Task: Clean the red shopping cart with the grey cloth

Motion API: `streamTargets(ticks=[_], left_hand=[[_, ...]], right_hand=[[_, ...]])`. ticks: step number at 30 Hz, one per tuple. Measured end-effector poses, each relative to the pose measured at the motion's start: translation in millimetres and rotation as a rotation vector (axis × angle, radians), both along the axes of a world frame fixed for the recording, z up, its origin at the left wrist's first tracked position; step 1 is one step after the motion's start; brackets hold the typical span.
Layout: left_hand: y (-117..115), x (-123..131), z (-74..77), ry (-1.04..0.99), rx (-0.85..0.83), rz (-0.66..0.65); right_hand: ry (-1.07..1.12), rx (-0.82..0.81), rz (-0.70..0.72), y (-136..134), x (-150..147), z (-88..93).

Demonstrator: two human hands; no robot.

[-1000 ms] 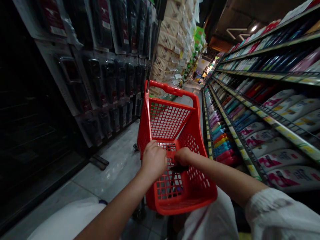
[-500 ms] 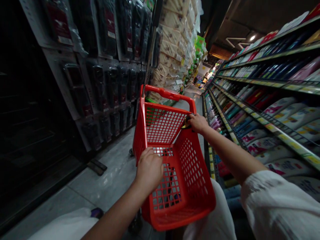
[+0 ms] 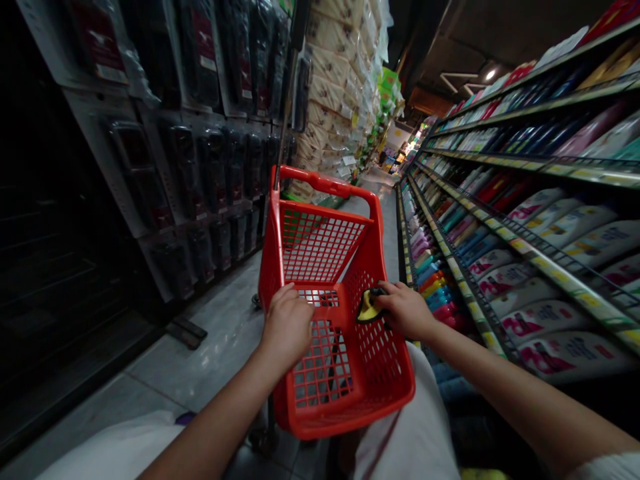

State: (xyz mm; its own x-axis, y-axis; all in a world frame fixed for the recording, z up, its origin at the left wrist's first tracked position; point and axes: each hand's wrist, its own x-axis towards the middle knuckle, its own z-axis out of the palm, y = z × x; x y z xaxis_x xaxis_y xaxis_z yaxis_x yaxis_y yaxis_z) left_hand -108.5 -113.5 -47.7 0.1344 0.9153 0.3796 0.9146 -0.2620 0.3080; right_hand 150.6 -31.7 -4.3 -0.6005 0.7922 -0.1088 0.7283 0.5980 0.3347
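Observation:
A red plastic shopping basket cart (image 3: pixel 345 425) stands in front of me, with a latticed bottom and sides. Over its left rim my left hand (image 3: pixel 287 328) is closed, fingers curled around the edge. On the opposite side my right hand (image 3: pixel 407 311) holds a small yellow cloth with a black edge (image 3: pixel 369 308) against the right rim; part of the cloth is hidden by the fingers. Across the far end of the cart runs its red handle (image 3: pixel 330 187), which neither hand touches.
Packaged dark items (image 3: pixel 215 160) hang on a rack to the left, and a dark metal foot (image 3: pixel 186 332) juts onto the grey tiled floor (image 3: pixel 220 357). Wrapped tan packs (image 3: pixel 325 87) are stacked beyond. Shelves of bottles (image 3: pixel 545 283) line the right side.
My right hand has slid with the cloth along the right rim toward me, away from the handle end, and more of the yellow cloth shows. The left hand keeps its grip.

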Motion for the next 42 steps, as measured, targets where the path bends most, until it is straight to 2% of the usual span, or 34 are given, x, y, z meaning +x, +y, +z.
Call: streamTargets(ticks=[3, 6, 8, 11, 16, 19, 21, 23, 26, 35, 38, 42], left_hand=[[0.6, -1.6, 0.9, 0.007, -0.019, -0.02], [0.6, -2.3, 3.2, 0.014, -0.034, -0.048], [0.3, -2.4, 4.4, 0.003, -0.046, -0.067], [-0.4, -2.6, 4.4, -0.032, -0.062, -0.086], [-1.2, -3.3, -1.0, -0.054, -0.043, -0.086], [-0.5, -4.0, -6.5, -0.05, -0.007, -0.066], [0.2, -4.5, -9.5, -0.05, 0.033, -0.046], [0.6, -4.7, -10.7, -0.051, 0.068, -0.033], [0.4, -4.2, -8.7, -0.043, 0.079, -0.023], [0.0, -0.8, 0.0, 0.009, 0.054, -0.024], [0.8, 0.3, 1.7, 0.015, 0.041, -0.02], [2.3, 0.8, 2.7, 0.018, 0.038, -0.03]], right_hand=[[-0.011, -0.03, 0.011, -12.8, 3.2, 0.7], [-0.021, 0.004, -0.005, 0.6, -1.2, 3.2], [-0.026, 0.049, -0.009, 24.1, -7.9, 6.3], [-0.026, 0.13, -0.009, 73.6, -20.3, 15.5], [0.031, 0.225, -0.03, 156.3, -41.0, 42.2], [0.075, 0.243, -0.05, 183.6, -49.0, 51.8], [0.099, 0.242, -0.058, 189.1, -51.4, 51.5], [0.105, 0.224, -0.053, 185.0, -51.1, 47.2], [0.096, 0.179, -0.019, 163.6, -45.7, 36.8], [0.073, 0.064, -0.02, 48.9, -8.5, 1.9], [0.065, 0.013, -0.026, 15.0, 1.0, -1.2], [0.015, -0.074, 0.027, -21.1, 6.9, 3.7]])
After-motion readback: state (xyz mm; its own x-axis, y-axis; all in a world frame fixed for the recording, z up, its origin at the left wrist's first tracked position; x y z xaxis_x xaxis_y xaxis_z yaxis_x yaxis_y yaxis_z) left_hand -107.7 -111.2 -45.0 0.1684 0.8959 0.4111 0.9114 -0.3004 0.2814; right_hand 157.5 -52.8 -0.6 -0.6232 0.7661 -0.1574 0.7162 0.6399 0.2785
